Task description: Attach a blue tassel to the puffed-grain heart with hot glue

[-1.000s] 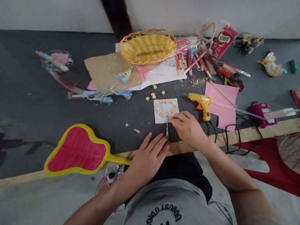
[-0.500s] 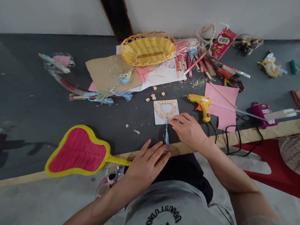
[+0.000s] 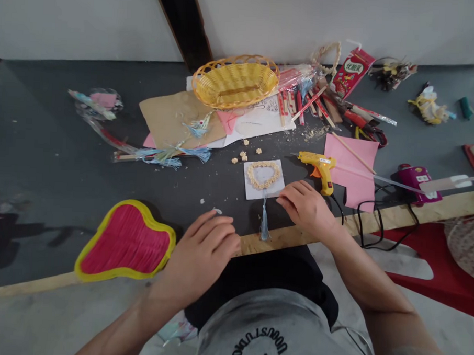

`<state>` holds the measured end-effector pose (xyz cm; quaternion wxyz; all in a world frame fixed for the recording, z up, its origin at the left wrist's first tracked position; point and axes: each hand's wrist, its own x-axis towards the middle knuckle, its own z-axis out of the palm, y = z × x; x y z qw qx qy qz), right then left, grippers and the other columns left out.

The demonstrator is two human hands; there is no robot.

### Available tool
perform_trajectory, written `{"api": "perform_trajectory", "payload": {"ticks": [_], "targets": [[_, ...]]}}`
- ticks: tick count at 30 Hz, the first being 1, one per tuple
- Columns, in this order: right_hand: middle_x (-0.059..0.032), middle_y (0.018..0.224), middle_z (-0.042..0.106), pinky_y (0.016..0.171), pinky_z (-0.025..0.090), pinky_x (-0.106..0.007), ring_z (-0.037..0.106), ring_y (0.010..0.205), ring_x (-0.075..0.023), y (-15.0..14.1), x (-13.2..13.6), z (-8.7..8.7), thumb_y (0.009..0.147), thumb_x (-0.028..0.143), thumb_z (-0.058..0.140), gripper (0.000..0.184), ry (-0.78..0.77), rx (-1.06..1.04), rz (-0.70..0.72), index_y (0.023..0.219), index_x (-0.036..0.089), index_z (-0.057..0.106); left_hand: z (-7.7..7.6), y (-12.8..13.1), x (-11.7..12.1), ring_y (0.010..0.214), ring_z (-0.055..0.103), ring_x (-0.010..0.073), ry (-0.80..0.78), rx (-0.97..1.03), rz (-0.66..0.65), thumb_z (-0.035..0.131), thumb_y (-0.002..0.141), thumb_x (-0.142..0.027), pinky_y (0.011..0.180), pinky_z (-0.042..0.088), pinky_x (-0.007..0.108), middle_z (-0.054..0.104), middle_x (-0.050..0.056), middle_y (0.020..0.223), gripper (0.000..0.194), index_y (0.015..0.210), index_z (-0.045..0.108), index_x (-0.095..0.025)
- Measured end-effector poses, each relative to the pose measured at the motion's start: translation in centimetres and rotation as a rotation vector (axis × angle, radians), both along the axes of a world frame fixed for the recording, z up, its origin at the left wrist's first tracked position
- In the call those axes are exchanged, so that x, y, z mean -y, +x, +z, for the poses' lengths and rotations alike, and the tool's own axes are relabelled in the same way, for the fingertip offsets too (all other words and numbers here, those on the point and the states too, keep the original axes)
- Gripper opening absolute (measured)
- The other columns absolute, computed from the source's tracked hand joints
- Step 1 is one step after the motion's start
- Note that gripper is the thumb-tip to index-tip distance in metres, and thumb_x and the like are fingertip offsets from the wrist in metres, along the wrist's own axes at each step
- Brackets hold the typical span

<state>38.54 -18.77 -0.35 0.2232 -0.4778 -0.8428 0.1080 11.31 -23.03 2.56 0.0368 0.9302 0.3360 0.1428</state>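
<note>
A white square card (image 3: 249, 192) lies near the table's front edge. On it is a ring of small cream flower-shaped pieces (image 3: 277, 175), roughly heart-shaped. A light blue tassel (image 3: 264, 223) hangs from its lower point across the tabletop toward the wooden edge. At the card's lower right corner is my right hand (image 3: 308, 208), fingers bent and close together; whether they grip anything is hidden. My left hand (image 3: 206, 249) is open over the front edge, left of the tassel and apart from it. Beside it lies a pink fan-shaped piece with yellow trim (image 3: 126, 240), its handle hidden by my hand and forearm.
Several loose cream flowers (image 3: 243, 156) lie behind the card. Right of it rests a yellow glue gun (image 3: 319, 168), its cord running over the edge, beside pink paper (image 3: 350, 148). Behind stand a yellow basket (image 3: 237, 86), scattered sticks (image 3: 310, 103) and a red drink carton (image 3: 352, 71).
My left hand has lifted off the tassel's end and moved left, over the fan's handle. My right hand has shifted slightly right, away from the tassel's top. The tassel lies uncovered.
</note>
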Motion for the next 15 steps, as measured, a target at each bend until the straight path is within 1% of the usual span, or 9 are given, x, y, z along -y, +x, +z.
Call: {"api": "perform_trajectory", "payload": {"ticks": [2, 4, 6, 8, 10, 11, 13, 14, 15], "targets": [[-0.0036, 0.075, 0.061, 0.07, 0.044, -0.031, 0.054, 0.072, -0.0183, 0.2, 0.2, 0.0, 0.101, 0.036, 0.051, 0.027, 0.039, -0.066, -0.073, 0.079, 0.021, 0.055, 0.3, -0.4, -1.1, 0.1, 0.067, 0.0238, 0.031, 0.006, 0.046, 0.06, 0.094, -0.019, 0.103, 0.05, 0.047, 0.067, 0.005, 0.086, 0.013, 0.082, 0.062, -0.016], [-0.0003, 0.066, 0.054, 0.062, 0.038, -0.029, 0.049, 0.064, -0.0162, 0.3, 0.6, -0.1, 0.101, 0.041, 0.05, 0.034, 0.063, -0.115, -0.129, 0.072, 0.023, 0.046, 0.3, -0.9, -2.4, 0.095, 0.068, 0.0219, 0.096, 0.004, 0.065, 0.06, 0.095, -0.02, 0.099, 0.051, 0.044, 0.069, 0.005, 0.087, 0.013, 0.082, 0.061, -0.016], [0.0016, 0.062, 0.048, 0.059, 0.033, -0.028, 0.045, 0.06, -0.0145, 0.4, 1.0, 0.0, 0.103, 0.039, 0.045, 0.037, 0.059, -0.15, -0.17, 0.069, 0.024, 0.04, 0.2, -1.4, -4.0, 0.089, 0.069, 0.02, 0.153, -0.01, 0.059, 0.059, 0.097, -0.022, 0.097, 0.05, 0.044, 0.071, 0.002, 0.086, 0.013, 0.085, 0.062, -0.018], [0.0033, 0.058, 0.043, 0.056, 0.03, -0.028, 0.041, 0.055, -0.0127, 0.5, 1.4, 0.1, 0.104, 0.035, 0.039, 0.038, 0.043, -0.182, -0.21, 0.067, 0.024, 0.035, 0.1, -1.9, -5.9, 0.083, 0.07, 0.0182, 0.171, -0.029, 0.077, 0.056, 0.098, -0.026, 0.095, 0.049, 0.041, 0.072, -0.001, 0.081, 0.02, 0.08, 0.062, -0.021], [0.0053, 0.055, 0.036, 0.052, 0.026, -0.027, 0.036, 0.05, -0.011, 0.5, 1.8, 0.2, 0.104, 0.034, 0.037, 0.039, 0.018, -0.213, -0.249, 0.067, 0.024, 0.031, 0.1, -2.1, -7.8, 0.084, 0.071, 0.0192, 0.148, -0.071, 0.124, 0.051, 0.1, -0.028, 0.095, 0.047, 0.042, 0.074, -0.001, 0.082, 0.026, 0.08, 0.065, -0.022], [0.0062, 0.054, 0.033, 0.05, 0.024, -0.027, 0.033, 0.048, -0.0103, 0.5, 1.9, 0.2, 0.104, 0.034, 0.037, 0.039, -0.001, -0.227, -0.268, 0.067, 0.025, 0.029, 0.1, -2.0, -8.8, 0.086, 0.072, 0.0203, 0.13, -0.073, 0.13, 0.047, 0.101, -0.026, 0.094, 0.047, 0.041, 0.075, 0.0, 0.085, 0.028, 0.081, 0.067, -0.022], [0.0075, 0.053, 0.03, 0.048, 0.021, -0.026, 0.03, 0.044, -0.0093, 0.6, 2.2, 0.2, 0.103, 0.033, 0.037, 0.037, -0.04, -0.258, -0.305, 0.068, 0.025, 0.028, 0.1, -1.5, -10.6, 0.094, 0.071, 0.0224, 0.074, -0.087, 0.159, 0.042, 0.1, -0.02, 0.093, 0.048, 0.04, 0.076, 0.003, 0.099, 0.03, 0.092, 0.071, -0.022], [0.0078, 0.052, 0.03, 0.047, 0.021, -0.026, 0.029, 0.044, -0.009, 0.6, 2.3, 0.1, 0.103, 0.033, 0.037, 0.037, -0.056, -0.273, -0.323, 0.069, 0.025, 0.028, 0.0, -1.0, -11.4, 0.099, 0.07, 0.0237, 0.047, -0.101, 0.197, 0.04, 0.099, -0.017, 0.091, 0.048, 0.04, 0.075, 0.005, 0.109, 0.033, 0.105, 0.071, -0.022], [0.0079, 0.052, 0.03, 0.047, 0.022, -0.025, 0.03, 0.043, -0.0088, 0.7, 2.5, 0.1, 0.103, 0.033, 0.037, 0.036, -0.067, -0.285, -0.34, 0.069, 0.025, 0.028, -0.2, -0.4, -12.1, 0.104, 0.068, 0.0249, 0.01, -0.121, 0.237, 0.039, 0.098, -0.016, 0.09, 0.049, 0.04, 0.072, 0.006, 0.118, 0.036, 0.118, 0.068, -0.022]]}}
